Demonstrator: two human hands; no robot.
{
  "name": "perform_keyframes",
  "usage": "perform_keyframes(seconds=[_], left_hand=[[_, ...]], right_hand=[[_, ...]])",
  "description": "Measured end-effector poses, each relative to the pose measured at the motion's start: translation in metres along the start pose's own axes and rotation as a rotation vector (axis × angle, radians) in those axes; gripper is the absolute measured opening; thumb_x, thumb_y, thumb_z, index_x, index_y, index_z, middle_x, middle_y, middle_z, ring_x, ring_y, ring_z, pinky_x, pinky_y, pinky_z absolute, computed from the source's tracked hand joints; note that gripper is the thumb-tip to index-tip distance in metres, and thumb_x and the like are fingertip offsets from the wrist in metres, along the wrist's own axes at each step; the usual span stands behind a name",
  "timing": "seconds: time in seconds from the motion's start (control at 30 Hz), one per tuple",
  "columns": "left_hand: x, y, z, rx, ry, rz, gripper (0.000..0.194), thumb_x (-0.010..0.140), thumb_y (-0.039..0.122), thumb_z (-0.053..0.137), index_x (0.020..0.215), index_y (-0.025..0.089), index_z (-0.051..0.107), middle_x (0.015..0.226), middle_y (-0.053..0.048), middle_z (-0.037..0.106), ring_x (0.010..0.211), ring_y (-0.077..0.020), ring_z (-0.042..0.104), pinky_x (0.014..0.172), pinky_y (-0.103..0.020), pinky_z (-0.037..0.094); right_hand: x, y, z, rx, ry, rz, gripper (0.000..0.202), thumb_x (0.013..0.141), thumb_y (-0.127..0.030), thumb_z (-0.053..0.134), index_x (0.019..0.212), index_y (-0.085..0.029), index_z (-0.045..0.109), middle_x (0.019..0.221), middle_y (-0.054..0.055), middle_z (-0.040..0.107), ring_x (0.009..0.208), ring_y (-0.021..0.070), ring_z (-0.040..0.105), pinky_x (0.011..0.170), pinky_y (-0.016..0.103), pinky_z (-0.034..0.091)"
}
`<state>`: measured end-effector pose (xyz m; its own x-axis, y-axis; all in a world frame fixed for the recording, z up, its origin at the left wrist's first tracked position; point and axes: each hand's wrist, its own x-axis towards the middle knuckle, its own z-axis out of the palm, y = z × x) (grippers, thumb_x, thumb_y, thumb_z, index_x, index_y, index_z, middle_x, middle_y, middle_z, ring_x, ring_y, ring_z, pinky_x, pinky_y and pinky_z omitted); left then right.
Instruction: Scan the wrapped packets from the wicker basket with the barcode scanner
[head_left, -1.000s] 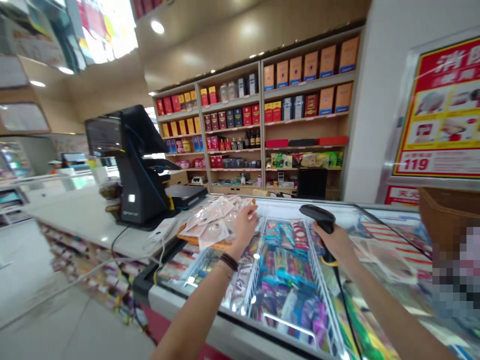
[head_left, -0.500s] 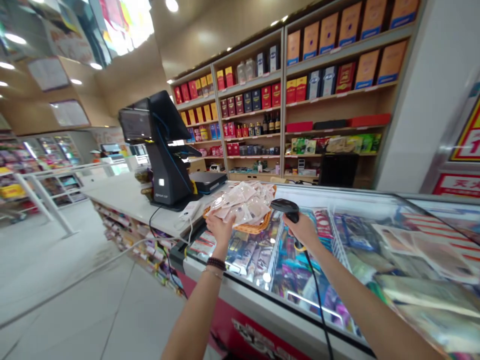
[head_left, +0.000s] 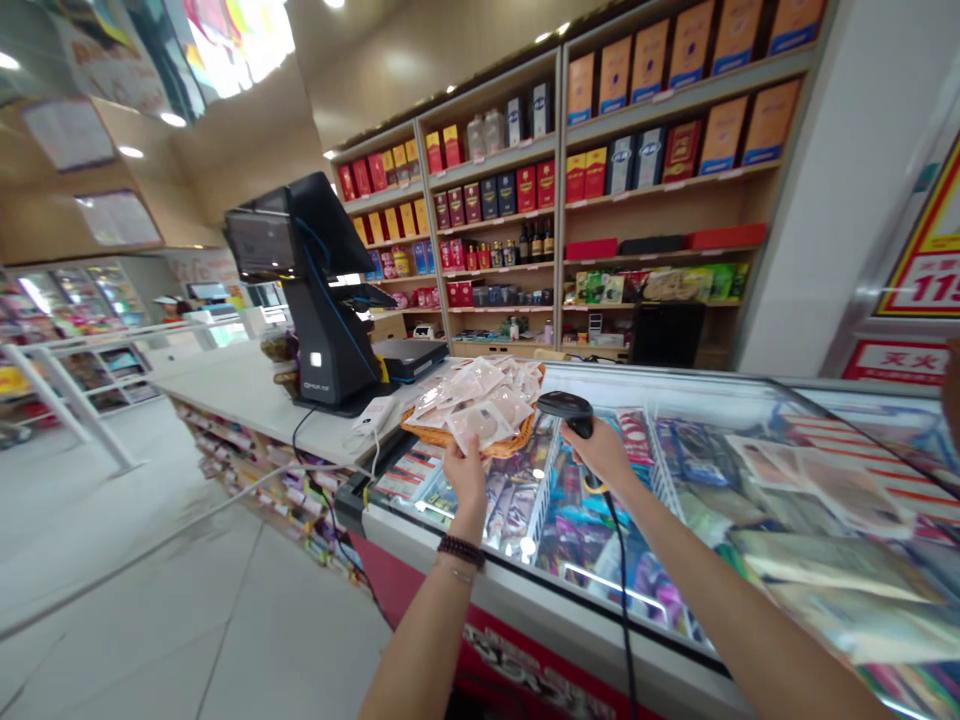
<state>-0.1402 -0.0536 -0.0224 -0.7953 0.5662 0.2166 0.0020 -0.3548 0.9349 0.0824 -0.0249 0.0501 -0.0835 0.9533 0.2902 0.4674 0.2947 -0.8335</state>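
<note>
While your right hand (head_left: 600, 450) gripped the barcode scanner (head_left: 568, 406) by its handle, presumably so its head faced the wicker basket (head_left: 516, 442) on the freezer (head_left: 540, 601), your left hand (head_left: 466, 482) pinched a clear packet (head_left: 481, 422) at that basket's near rim.

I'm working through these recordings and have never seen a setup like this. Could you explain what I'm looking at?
There is no robot here: a person works with two bare hands. The view comes from a single camera worn on the head, looking forward and down. The right hand grips a black scanner with a cable hanging from it. The left hand holds a flat packet at the front of a wicker basket piled with similar packets. The basket sits on a glass-topped case, with wrapped goods visible under the glass. To the left, a till stands on a counter.
</note>
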Motion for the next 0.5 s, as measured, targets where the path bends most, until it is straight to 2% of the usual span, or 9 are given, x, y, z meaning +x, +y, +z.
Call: perform_keyframes(seconds=[0.1, 0.23, 0.37, 0.5], left_hand=[[-0.015, 0.014, 0.007, 0.137, -0.083, 0.096, 0.029, 0.092, 0.046, 0.061, 0.091, 0.018, 0.065, 0.081, -0.004, 0.069, 0.076, -0.0200, 0.067, 0.068, -0.030, 0.058], [-0.016, 0.030, 0.024, 0.338, -0.153, 0.225, 0.030, 0.092, 0.047, 0.060, 0.077, 0.021, 0.057, 0.074, -0.001, 0.063, 0.080, -0.0201, 0.064, 0.072, -0.029, 0.055], [-0.009, 0.035, 0.048, 0.329, -0.271, 0.247, 0.029, 0.092, 0.045, 0.060, 0.077, 0.020, 0.058, 0.073, -0.001, 0.062, 0.078, -0.0189, 0.063, 0.070, -0.027, 0.053], [-0.005, 0.037, 0.068, 0.306, -0.371, 0.247, 0.027, 0.091, 0.044, 0.061, 0.080, 0.019, 0.061, 0.073, -0.001, 0.063, 0.076, -0.0187, 0.064, 0.068, -0.026, 0.053]], right_hand=[[-0.003, -0.002, -0.003, 0.006, 0.002, -0.003, 0.022, 0.088, -0.036, 0.063, 0.071, -0.023, 0.058, 0.047, -0.001, 0.062, 0.047, 0.0186, 0.066, 0.053, 0.026, 0.047], [-0.007, -0.003, -0.010, 0.010, 0.013, -0.006, 0.019, 0.087, -0.035, 0.065, 0.073, -0.023, 0.060, 0.051, -0.001, 0.065, 0.046, 0.0182, 0.065, 0.053, 0.026, 0.046], [-0.010, 0.001, -0.021, -0.020, 0.020, -0.008, 0.019, 0.088, -0.038, 0.065, 0.078, -0.022, 0.064, 0.052, 0.000, 0.066, 0.045, 0.0191, 0.065, 0.053, 0.027, 0.045], [-0.012, 0.008, -0.034, -0.174, 0.059, -0.056, 0.021, 0.089, -0.040, 0.064, 0.082, -0.021, 0.070, 0.048, 0.000, 0.062, 0.053, 0.0225, 0.068, 0.055, 0.028, 0.045]])
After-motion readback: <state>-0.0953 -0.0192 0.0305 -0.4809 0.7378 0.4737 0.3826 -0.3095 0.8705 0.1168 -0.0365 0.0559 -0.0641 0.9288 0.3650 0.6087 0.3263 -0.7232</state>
